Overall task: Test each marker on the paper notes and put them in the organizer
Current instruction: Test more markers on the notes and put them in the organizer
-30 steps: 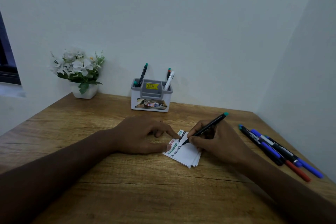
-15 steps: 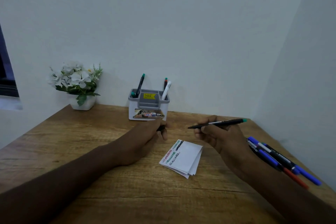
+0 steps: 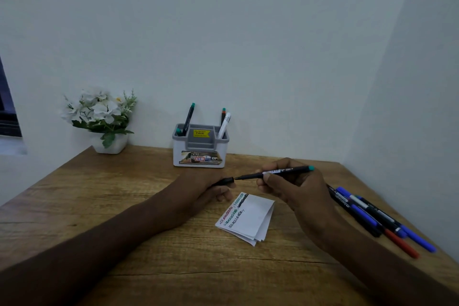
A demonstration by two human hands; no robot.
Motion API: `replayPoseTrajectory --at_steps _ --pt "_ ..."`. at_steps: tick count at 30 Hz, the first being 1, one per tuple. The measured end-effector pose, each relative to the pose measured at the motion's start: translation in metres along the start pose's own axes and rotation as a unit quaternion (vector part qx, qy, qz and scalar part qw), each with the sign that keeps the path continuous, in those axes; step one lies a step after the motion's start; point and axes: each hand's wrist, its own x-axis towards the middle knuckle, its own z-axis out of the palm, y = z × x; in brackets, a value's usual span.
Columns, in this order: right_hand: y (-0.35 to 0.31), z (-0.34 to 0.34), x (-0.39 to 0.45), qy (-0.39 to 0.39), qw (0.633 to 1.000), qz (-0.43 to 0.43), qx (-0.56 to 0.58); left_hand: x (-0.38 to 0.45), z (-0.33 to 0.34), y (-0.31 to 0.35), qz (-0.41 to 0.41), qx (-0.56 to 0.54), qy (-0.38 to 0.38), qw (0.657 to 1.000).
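Note:
My right hand (image 3: 295, 189) holds a black marker with a teal end (image 3: 280, 172) level above the table, tip pointing left. My left hand (image 3: 208, 186) grips the marker's black cap (image 3: 224, 181), whose mouth almost touches the tip. Below them lies a small stack of white paper notes (image 3: 250, 220) with coloured scribbles along its left edge. The grey and white organizer (image 3: 200, 146) stands at the back against the wall with three markers upright in it. Several more markers (image 3: 372, 216), blue, black and red, lie at the right side of the table.
A white pot of white flowers (image 3: 104, 119) stands at the back left corner of the wooden table (image 3: 124, 206). Walls close the table in at the back and on the right. A dark window edge (image 3: 7, 112) shows at far left.
My right hand lifted the marker off the notes and turned it level. My left hand left the notes and brought the cap up to the marker's tip.

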Motion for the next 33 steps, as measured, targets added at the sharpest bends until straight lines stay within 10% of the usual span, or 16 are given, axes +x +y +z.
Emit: replayPoseTrajectory --at_steps 15,20,33 --pt "0.003 0.008 -0.009 -0.088 0.992 0.062 0.058 -0.007 0.006 0.005 0.043 0.127 0.015 0.991" --pt "-0.001 0.008 -0.007 -0.109 0.966 -0.109 -0.206 -0.006 0.001 0.015 0.060 0.129 0.077 0.987" --pt "-0.010 0.015 -0.009 -0.036 0.947 -0.201 -0.250 -0.001 0.014 0.038 0.065 0.080 0.184 0.978"
